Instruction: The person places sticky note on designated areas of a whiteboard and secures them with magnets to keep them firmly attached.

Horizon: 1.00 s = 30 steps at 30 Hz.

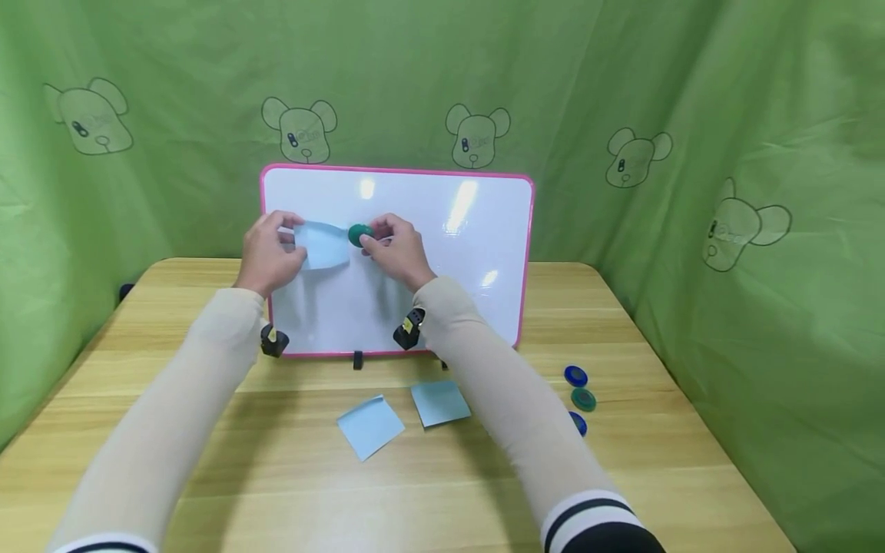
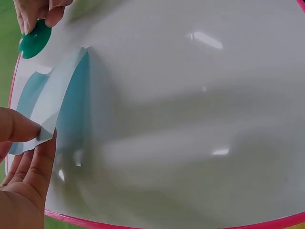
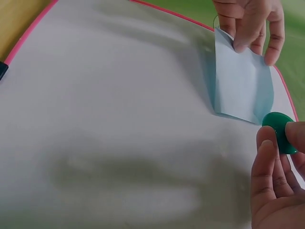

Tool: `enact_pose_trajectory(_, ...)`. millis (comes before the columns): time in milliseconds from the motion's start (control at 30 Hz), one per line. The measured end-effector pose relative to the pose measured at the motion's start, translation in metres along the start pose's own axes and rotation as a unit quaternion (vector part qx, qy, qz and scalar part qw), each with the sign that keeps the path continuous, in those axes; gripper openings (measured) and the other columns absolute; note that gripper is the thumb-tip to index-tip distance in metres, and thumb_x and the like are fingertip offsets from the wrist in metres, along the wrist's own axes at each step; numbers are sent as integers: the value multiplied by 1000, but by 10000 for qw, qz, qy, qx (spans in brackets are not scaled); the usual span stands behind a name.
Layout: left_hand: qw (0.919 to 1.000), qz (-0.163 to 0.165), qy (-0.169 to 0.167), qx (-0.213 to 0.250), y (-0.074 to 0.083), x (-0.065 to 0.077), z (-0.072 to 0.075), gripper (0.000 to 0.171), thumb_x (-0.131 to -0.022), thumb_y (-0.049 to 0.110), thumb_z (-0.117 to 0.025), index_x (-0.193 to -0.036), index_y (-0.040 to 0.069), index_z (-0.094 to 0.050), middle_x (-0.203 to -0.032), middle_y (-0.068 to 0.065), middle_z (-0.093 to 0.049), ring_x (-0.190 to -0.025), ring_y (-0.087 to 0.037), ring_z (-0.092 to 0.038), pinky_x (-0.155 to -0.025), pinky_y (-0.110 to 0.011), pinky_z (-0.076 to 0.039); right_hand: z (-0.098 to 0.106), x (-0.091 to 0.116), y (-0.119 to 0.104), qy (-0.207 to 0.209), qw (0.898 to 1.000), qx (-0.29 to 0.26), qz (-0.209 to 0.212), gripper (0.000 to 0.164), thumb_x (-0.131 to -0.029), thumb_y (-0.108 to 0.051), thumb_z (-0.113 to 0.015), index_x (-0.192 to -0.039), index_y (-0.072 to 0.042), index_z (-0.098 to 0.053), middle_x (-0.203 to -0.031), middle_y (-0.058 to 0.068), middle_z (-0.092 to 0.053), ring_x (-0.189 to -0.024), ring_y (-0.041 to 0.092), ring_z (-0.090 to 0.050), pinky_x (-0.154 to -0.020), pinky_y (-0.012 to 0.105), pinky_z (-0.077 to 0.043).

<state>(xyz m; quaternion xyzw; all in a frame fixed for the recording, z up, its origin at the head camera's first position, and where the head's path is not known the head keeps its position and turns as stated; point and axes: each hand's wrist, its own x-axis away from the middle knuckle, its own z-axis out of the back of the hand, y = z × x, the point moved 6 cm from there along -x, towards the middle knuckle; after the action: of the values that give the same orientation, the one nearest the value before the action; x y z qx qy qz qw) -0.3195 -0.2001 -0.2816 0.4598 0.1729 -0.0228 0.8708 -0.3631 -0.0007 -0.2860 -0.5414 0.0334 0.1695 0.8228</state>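
My left hand (image 1: 271, 253) pinches the left edge of a light blue sticky note (image 1: 323, 246) in front of the whiteboard (image 1: 442, 284). The left wrist view shows the note (image 2: 71, 90) bowed outward, its far edge at the board. Just right of the note, my right hand (image 1: 397, 250) holds a round green magnet (image 1: 359, 234) between thumb and fingers. In the right wrist view the magnet (image 3: 279, 131) is beside the note's lower corner; whether they touch I cannot tell.
Two more blue sticky notes, one on the left (image 1: 370, 427) and one on the right (image 1: 440, 402), lie on the wooden table below the board. Two blue magnets (image 1: 575, 375) and a green magnet (image 1: 584, 399) lie to the right. Green curtains (image 1: 387, 61) hang behind.
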Motion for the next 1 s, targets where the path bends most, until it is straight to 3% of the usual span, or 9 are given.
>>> enact_pose_trajectory(733, 9996, 118, 19, -270, -1, -12, 2, 44, -84, 0, -58, -127, 3, -52, -129, -15, -48, -114, -31, -51, -87, -46, -51, -25, -12, -19, -38, 9992, 373, 150, 20, -92, -17, -67, -108, -6, -63, -96, 5, -62, -84, 15, -61, -72, 21, -51)
enact_pose_trajectory(1000, 9991, -48, 128, -410, 4, -16, 2, 44, -82, -1, -60, -126, 1, -54, -126, -17, -49, -110, -31, -52, -89, -45, -49, -35, -15, -27, 4, 9986, 485, 224, 22, -92, -18, -68, -108, -4, -65, -96, 6, -65, -85, 13, -63, -71, 18, -53)
